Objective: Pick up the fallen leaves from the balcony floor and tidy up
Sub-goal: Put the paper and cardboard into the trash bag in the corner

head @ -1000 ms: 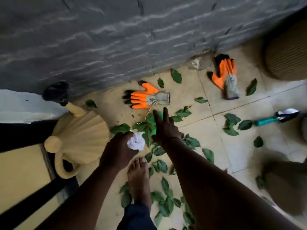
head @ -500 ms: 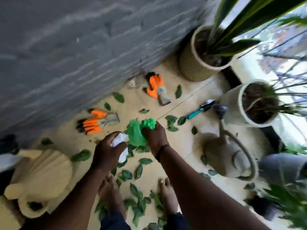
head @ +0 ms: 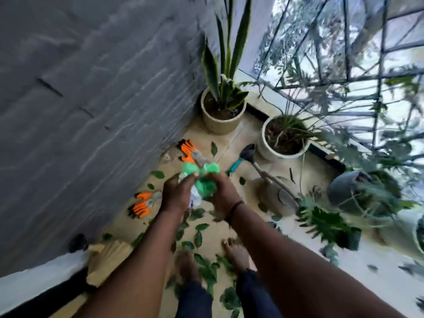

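Green crumpled plastic (head: 202, 180), seemingly a bag, is gripped between left hand (head: 176, 193) and right hand (head: 226, 196) above scattered leaves (head: 198, 239).

Motion-blurred green bag (head: 202, 180) bunched between the hands, white scrap (head: 195, 198) half hidden, cream watering can (head: 107, 260) largely behind the forearm

Green fallen leaves (head: 199, 240) are scattered flat across the near beige balcony floor (head: 231, 143). A crumpled green bag (head: 202, 180) is held up at centre.
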